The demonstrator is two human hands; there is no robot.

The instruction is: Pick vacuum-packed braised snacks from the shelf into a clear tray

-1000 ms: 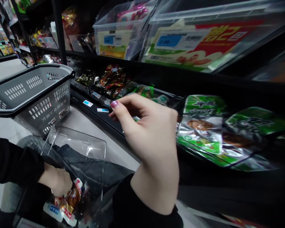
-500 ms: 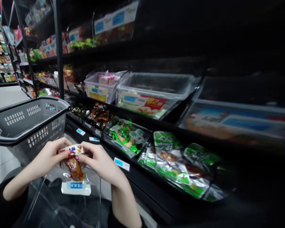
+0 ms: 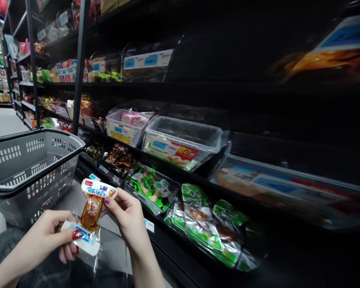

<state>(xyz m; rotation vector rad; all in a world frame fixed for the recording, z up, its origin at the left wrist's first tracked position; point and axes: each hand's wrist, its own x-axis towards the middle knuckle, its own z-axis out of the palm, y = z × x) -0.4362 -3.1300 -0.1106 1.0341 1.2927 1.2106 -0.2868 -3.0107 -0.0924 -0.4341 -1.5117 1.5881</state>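
A small vacuum-sealed snack packet [image 3: 91,210] with brown glossy food under clear film is stretched between my hands. White printed strips with blue lettering cross its top and bottom ends. My left hand [image 3: 55,236] pinches the lower strip between thumb and fingers. At the upper right corner, my right hand [image 3: 123,212] grips the top strip with the thumb in front. What kind of food is inside I cannot tell for sure. Below the packet, a clear plastic sheet or bag [image 3: 108,256] spreads over my lap.
A grey shopping basket [image 3: 54,188] stands on the floor to the left. Along the right runs a black shelf with a tray of green-and-silver packets [image 3: 202,224], green-wrapped snacks [image 3: 150,186] and a clear plastic bin [image 3: 183,136]. A dark shelf post [image 3: 81,68] rises behind the basket.
My left hand has shifted from the packet's top down to its lower strip. The packet has tilted and its top strip shows more fully. The view has swung slightly upward.
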